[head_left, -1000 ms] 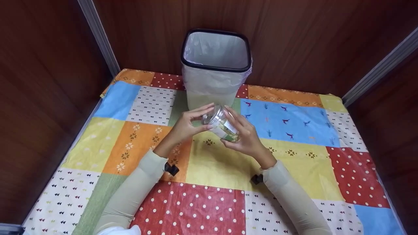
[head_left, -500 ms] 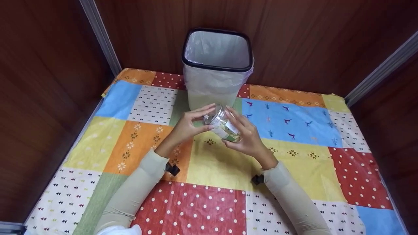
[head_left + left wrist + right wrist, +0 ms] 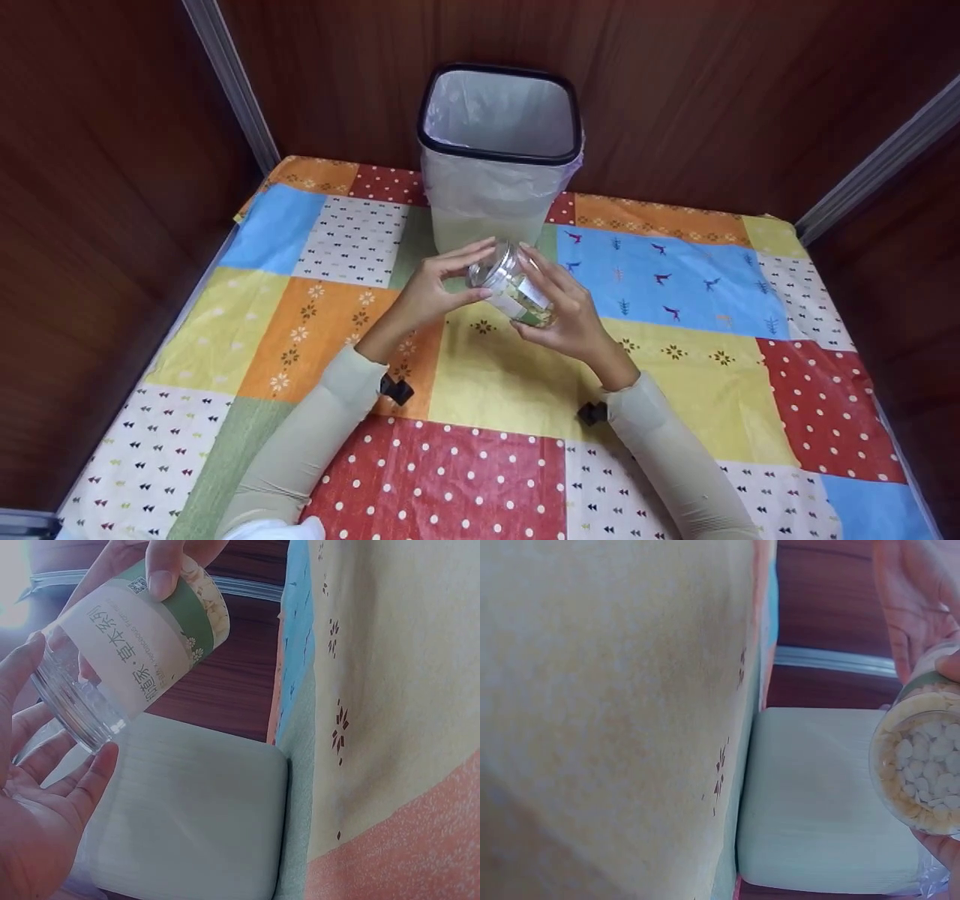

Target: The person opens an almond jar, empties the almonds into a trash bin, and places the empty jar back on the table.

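Both hands hold a clear jar [image 3: 521, 301] tilted in the air, just in front of the bin. Its white and green label [image 3: 124, 645] bears printed characters, and pale flat pieces [image 3: 934, 757] show through the base. Thumb and fingers of my left hand [image 3: 435, 286] grip the clear lid end [image 3: 79, 709], which points up and left in the head view. My right hand [image 3: 566, 311] wraps around the base end, its thumb on the green band in the left wrist view.
A pale bin [image 3: 487, 214] with a black rim and plastic liner stands at the back middle, against a dark wood panel [image 3: 675, 97]. Patchwork cloth [image 3: 495, 480] covers the table. Metal rails [image 3: 232, 82] run up the corners.
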Action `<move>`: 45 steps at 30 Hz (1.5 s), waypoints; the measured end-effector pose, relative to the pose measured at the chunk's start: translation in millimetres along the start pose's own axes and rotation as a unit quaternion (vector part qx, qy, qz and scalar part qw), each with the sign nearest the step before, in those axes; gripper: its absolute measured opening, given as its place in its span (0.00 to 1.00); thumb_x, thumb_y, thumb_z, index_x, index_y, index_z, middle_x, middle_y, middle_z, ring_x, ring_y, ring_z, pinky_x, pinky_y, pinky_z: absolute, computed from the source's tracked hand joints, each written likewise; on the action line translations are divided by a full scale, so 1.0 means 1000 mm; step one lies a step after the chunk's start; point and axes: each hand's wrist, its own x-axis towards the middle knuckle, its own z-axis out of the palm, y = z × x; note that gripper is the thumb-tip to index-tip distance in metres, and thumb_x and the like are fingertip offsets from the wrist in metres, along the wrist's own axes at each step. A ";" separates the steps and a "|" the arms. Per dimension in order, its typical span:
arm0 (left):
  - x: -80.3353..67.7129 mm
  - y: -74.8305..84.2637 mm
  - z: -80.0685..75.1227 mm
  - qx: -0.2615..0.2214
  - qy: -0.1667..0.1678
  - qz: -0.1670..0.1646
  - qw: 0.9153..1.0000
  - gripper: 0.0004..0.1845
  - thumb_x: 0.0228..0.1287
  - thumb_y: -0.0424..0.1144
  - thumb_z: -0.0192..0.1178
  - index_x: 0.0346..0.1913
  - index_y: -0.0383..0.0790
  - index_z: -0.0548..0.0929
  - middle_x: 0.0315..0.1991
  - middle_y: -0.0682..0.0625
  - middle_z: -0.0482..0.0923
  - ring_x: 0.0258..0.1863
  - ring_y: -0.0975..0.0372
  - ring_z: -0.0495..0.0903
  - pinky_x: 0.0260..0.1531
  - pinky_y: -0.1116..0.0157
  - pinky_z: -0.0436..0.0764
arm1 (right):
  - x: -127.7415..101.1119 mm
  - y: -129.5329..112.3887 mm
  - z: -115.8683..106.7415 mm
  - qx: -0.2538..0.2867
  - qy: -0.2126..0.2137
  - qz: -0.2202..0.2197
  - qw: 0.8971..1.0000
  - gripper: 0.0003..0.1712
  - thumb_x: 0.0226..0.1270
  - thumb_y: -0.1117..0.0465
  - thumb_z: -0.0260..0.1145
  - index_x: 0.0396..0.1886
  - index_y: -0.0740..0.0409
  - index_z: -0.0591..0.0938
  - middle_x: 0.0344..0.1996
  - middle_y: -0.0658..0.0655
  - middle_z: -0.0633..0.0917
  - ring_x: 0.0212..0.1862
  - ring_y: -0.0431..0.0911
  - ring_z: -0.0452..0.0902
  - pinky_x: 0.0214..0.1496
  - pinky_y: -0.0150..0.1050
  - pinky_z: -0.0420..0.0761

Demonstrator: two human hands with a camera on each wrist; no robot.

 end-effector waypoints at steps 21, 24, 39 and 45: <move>0.001 0.005 0.001 0.012 0.008 0.013 1.000 0.32 0.60 0.44 0.73 0.68 0.47 0.78 0.73 0.57 0.68 0.73 0.59 0.67 0.66 0.63 0.72 | 0.002 -0.003 0.000 -0.005 0.010 0.001 1.000 0.56 0.45 0.57 0.83 0.77 0.56 0.68 0.74 0.63 0.69 0.67 0.57 0.72 0.62 0.46 0.80; 0.001 0.006 0.001 0.019 0.012 0.016 1.000 0.32 0.60 0.43 0.73 0.68 0.45 0.78 0.73 0.56 0.68 0.73 0.58 0.66 0.67 0.62 0.71 | 0.002 -0.003 0.000 -0.009 0.014 -0.004 1.000 0.56 0.45 0.56 0.83 0.76 0.57 0.68 0.74 0.64 0.69 0.66 0.57 0.74 0.62 0.46 0.80; -0.002 0.011 0.008 0.029 0.039 0.010 0.999 0.32 0.59 0.37 0.73 0.67 0.38 0.78 0.73 0.50 0.69 0.72 0.55 0.69 0.67 0.62 0.71 | 0.002 -0.005 -0.001 -0.014 0.016 -0.010 1.000 0.56 0.45 0.57 0.83 0.76 0.57 0.68 0.73 0.64 0.70 0.66 0.57 0.74 0.62 0.47 0.80; -0.004 0.011 0.008 0.030 0.037 0.018 0.999 0.31 0.61 0.43 0.73 0.67 0.44 0.78 0.73 0.55 0.69 0.70 0.59 0.71 0.62 0.64 0.76 | 0.002 -0.006 0.000 -0.014 0.016 -0.009 1.000 0.56 0.44 0.57 0.83 0.76 0.57 0.68 0.73 0.63 0.70 0.68 0.57 0.72 0.63 0.47 0.79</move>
